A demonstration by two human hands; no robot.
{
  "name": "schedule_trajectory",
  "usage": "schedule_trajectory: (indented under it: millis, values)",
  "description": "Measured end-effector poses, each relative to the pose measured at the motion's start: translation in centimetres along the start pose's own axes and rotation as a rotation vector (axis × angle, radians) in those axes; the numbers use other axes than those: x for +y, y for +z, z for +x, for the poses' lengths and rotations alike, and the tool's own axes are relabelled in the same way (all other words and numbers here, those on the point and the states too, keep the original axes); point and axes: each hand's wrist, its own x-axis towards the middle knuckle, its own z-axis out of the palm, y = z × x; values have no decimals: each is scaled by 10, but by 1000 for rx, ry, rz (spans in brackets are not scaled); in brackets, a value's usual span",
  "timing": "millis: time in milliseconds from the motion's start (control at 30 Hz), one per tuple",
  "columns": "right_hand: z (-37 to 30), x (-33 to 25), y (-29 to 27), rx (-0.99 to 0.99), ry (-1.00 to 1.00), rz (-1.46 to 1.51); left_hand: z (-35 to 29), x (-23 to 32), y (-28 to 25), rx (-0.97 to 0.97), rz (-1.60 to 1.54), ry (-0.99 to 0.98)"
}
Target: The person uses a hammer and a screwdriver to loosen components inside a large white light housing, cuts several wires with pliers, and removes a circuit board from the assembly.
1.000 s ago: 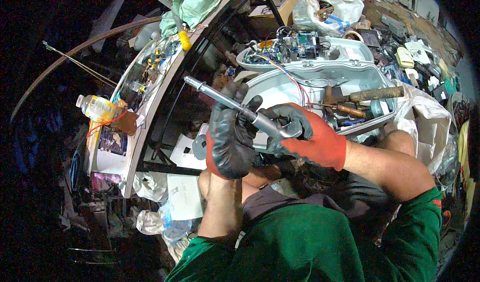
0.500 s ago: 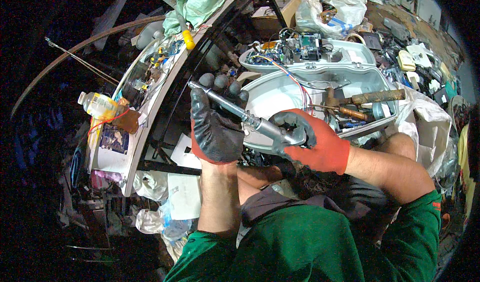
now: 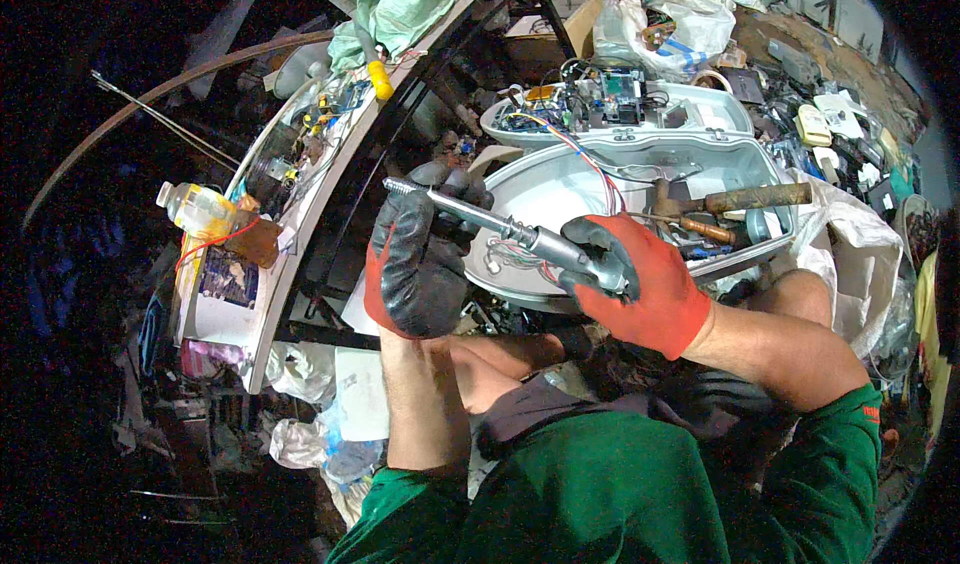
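Both hands wear black-coated gloves with red backs and cuffs. My right hand (image 3: 640,282) is closed round the thick end of a silver metal rod (image 3: 478,212), which has a spring section partway along and a wider barrel. Toward its thin, ridged tip, the rod lies across my left hand (image 3: 425,254), whose fingers are curled about it. It slants from upper left to lower right above the edge of an open grey plastic casing (image 3: 520,189). Inside that casing lie a wooden-handled hammer (image 3: 745,198), a wooden-handled tool (image 3: 706,228) and coloured wires.
Circuit boards (image 3: 615,94) sit in the casing's other half behind. To the left, a curved frame panel (image 3: 330,159) carries a plastic bottle (image 3: 200,211) and a yellow-handled tool (image 3: 379,80). A white sack (image 3: 850,229) and heaped electronic scrap (image 3: 800,144) lie at right.
My left hand has curled its fingers in and turned about the rod. The rod and my right hand have shifted slightly right and down.
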Motion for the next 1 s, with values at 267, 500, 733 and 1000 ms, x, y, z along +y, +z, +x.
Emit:
schedule_trajectory:
  millis: [267,500,733,1000]
  values:
    - [8,2,-6,-76,8,271,-7,-22,-2,-120,293,-40]
    - [8,3,-11,-123,53,352,-17,-47,5,-216,158,-44]
    - [-2,-3,-6,-76,37,147,-31,-70,20,-209,-18,-58]
    - [-6,-12,-1,-63,3,121,-42,-77,30,-162,-83,-27]
